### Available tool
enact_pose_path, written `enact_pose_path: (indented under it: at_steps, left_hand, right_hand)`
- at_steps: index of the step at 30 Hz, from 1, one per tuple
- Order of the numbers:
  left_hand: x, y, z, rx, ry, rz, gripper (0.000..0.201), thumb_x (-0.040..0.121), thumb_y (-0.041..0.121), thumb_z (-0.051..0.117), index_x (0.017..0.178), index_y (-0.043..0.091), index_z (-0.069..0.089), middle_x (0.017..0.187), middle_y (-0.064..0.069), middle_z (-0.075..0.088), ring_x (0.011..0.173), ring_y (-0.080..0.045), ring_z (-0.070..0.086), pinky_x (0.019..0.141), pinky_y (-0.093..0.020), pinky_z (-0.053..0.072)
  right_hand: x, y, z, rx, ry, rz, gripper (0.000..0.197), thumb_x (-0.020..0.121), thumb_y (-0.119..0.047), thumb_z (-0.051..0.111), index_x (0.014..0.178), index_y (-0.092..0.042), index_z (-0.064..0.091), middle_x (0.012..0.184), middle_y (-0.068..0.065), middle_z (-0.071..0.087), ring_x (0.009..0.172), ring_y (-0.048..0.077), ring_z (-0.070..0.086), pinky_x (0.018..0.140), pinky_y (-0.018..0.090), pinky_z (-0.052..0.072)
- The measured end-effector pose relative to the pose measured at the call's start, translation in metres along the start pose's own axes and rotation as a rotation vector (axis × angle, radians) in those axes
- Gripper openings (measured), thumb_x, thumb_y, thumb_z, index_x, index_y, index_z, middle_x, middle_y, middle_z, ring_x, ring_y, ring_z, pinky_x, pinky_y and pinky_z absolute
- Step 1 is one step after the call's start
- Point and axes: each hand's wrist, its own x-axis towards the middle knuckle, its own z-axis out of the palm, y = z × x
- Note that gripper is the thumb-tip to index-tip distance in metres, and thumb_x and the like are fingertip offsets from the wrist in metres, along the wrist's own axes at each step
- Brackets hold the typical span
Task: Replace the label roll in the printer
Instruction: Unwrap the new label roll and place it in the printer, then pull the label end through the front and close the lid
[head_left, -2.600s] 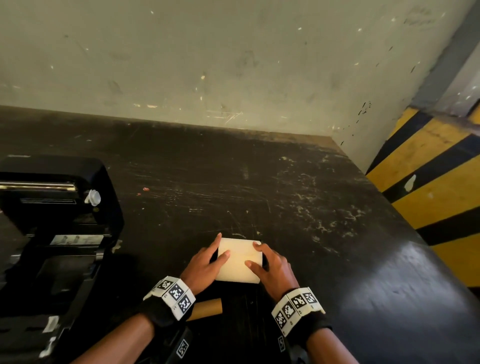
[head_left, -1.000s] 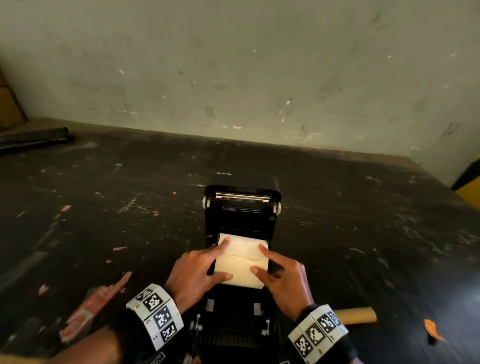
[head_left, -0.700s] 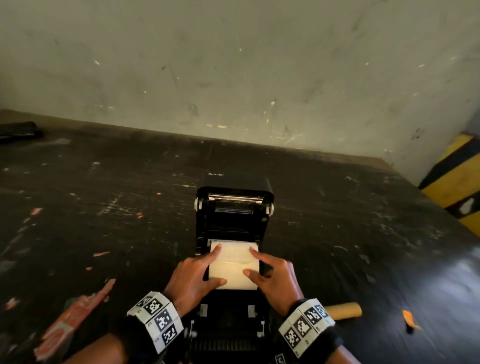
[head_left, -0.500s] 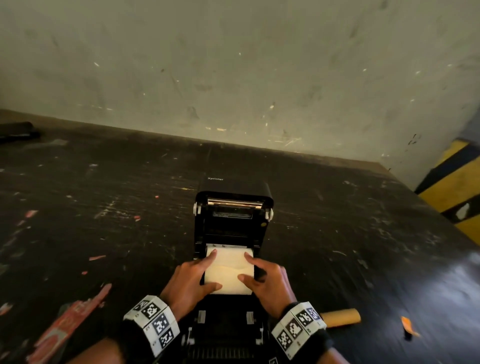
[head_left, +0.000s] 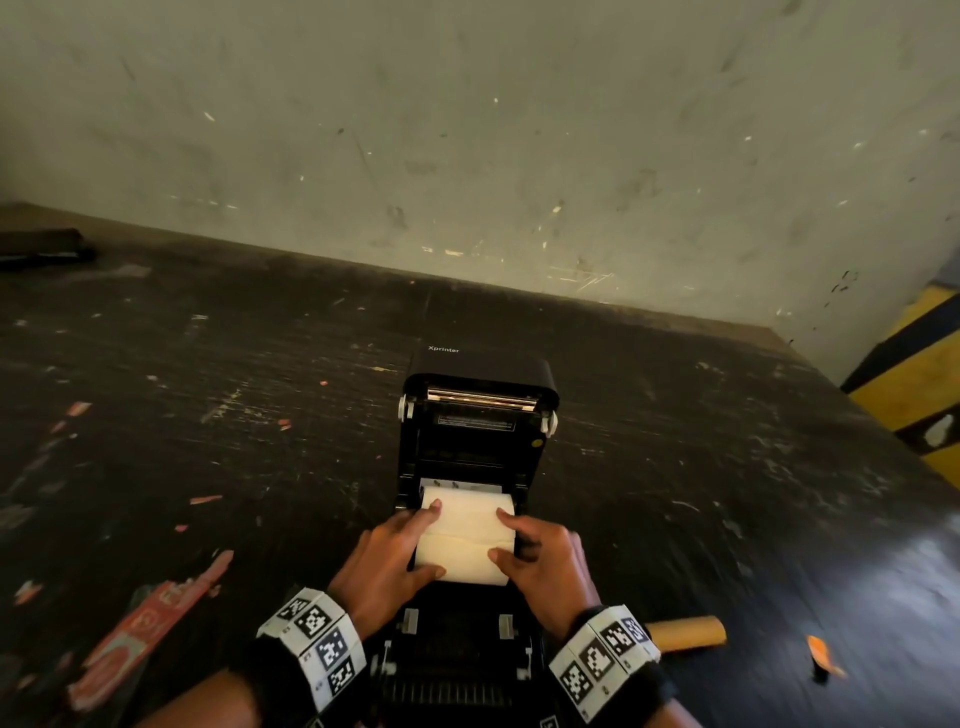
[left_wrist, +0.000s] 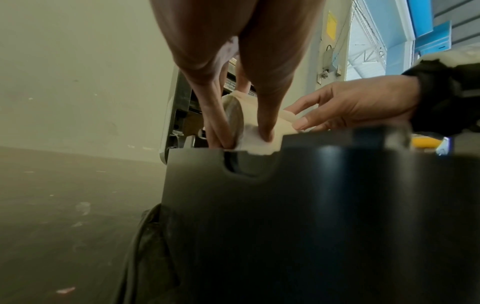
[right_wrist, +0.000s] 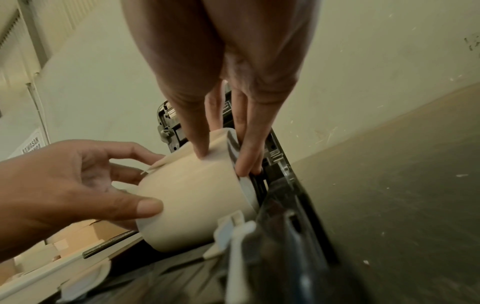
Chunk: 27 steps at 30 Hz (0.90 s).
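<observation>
One label roll (head_left: 464, 540) sits in the open bay of one printer (head_left: 478, 410) on the desk (head_left: 208, 395). Left hand (head_left: 387, 558) and right hand (head_left: 545, 561) each clamp one roll end. One empty core (head_left: 685, 634) lies beside.

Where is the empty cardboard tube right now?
In the head view, the cardboard tube lies on the table at lower right, beside the right hand wrist and the printer.
</observation>
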Motion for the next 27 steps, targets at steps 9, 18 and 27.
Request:
enact_pose_path:
  at_steps: [9,18,27]
  left_hand:
    - [-0.006,0.007,0.0,0.144,-0.006,0.065,0.055,0.084,0.031,0.06,0.132,0.025,0.034,0.131,-0.006,0.051,0.113,-0.024,0.055,0.094,-0.037,0.048]
    - [-0.011,0.0,-0.012,0.204,0.004,0.139,0.05,0.089,0.033,0.052,0.136,0.029,0.036,0.126,0.002,0.049,0.108,-0.017,0.054,0.088,-0.032,0.047]
    - [-0.019,-0.006,-0.004,-0.143,0.045,0.146,0.041,0.084,0.022,0.063,0.124,0.024,0.053,0.087,0.017,0.055,0.081,-0.002,0.056,0.076,-0.016,0.045]
  right_hand:
    - [-0.009,0.002,-0.001,-0.06,-0.044,-0.007,0.047,0.083,-0.026,0.068,0.126,-0.038,0.053,0.13,0.002,0.056,0.113,0.01,0.056,0.098,0.034,0.05]
    - [-0.02,-0.003,-0.008,-0.234,-0.103,-0.024,0.053,0.088,-0.023,0.063,0.135,-0.036,0.043,0.121,0.002,0.062,0.103,0.007,0.06,0.097,0.021,0.047]
    - [-0.032,0.001,-0.001,-0.358,-0.097,-0.113,0.046,0.093,-0.024,0.053,0.137,-0.034,0.041,0.114,-0.002,0.06,0.098,0.011,0.059,0.089,0.028,0.052]
